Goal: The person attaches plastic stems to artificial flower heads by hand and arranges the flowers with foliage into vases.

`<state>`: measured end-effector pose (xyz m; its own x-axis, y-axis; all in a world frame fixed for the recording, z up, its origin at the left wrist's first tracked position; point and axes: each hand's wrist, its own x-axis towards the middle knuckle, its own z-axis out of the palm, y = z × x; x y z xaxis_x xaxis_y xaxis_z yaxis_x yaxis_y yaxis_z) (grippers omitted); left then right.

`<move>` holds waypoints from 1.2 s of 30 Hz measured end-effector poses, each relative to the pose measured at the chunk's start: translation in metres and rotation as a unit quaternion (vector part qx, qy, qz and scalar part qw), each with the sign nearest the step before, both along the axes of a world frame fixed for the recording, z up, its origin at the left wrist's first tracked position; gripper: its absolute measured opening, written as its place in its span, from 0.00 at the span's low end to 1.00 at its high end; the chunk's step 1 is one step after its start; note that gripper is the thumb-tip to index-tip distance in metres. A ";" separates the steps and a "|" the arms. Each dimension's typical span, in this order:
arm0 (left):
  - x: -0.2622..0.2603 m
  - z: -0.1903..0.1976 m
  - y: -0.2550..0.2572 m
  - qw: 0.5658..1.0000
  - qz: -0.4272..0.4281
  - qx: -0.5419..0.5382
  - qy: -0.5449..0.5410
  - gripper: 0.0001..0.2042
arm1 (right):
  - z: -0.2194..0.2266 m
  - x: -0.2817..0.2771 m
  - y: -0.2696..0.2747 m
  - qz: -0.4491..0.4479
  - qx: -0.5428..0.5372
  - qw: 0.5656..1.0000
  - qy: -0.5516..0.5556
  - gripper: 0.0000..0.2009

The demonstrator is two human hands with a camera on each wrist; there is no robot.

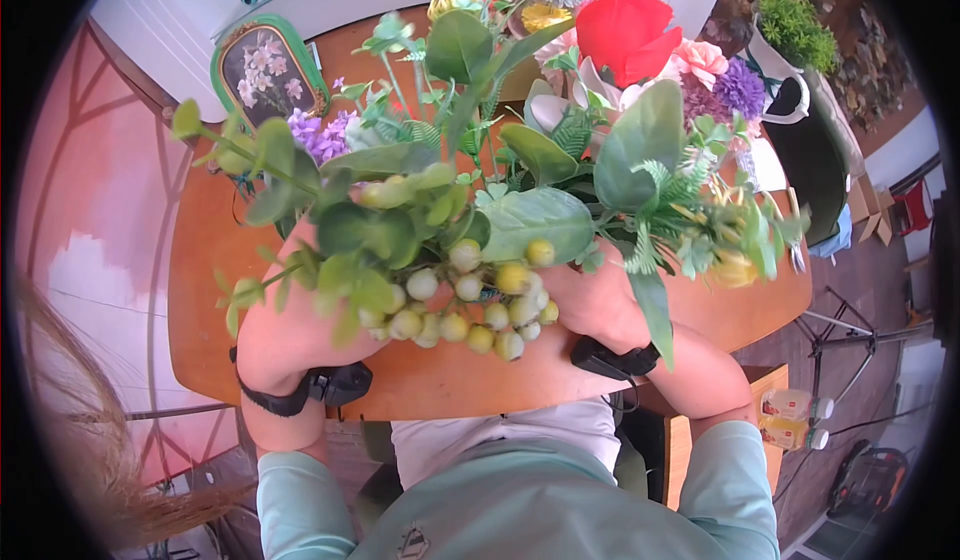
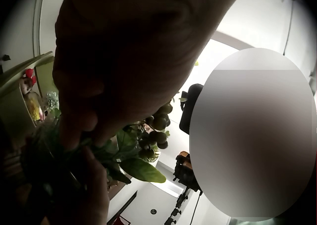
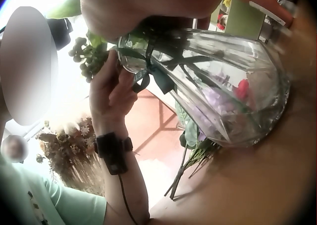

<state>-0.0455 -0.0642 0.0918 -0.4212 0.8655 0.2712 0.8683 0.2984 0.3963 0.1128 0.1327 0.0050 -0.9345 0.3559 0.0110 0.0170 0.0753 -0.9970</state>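
Note:
A clear glass vase point(image 3: 237, 86) with a dark green ribbon bow point(image 3: 158, 79) at its neck holds stems. It looks tilted in the right wrist view. Thumb and curled fingers of my left hand point(image 3: 116, 93) grip the vase at its rim, beside the bow. My right hand point(image 1: 600, 305) is across the vase's mouth among the leaves, its fingertips mostly hidden; I cannot tell what they hold. Pale green and yellow berries point(image 1: 480, 338) hang between my hands. Large green leaves point(image 1: 540, 225) and a red flower point(image 1: 628, 38) rise above, covering the vase in the head view.
Loose cut stems point(image 3: 185, 173) with leaves lie on the wooden table point(image 1: 215, 310) beyond the vase. A green-framed flower picture point(image 1: 268, 75) stands at the back left. At the right are a white pot point(image 1: 780, 85) with greenery and, lower, drink bottles point(image 1: 795, 420).

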 end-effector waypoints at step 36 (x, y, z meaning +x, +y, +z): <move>-0.107 -0.064 -0.073 0.953 0.245 -0.146 -0.098 0.16 | -0.005 -0.019 -0.001 -0.012 -0.096 0.994 0.059 0.29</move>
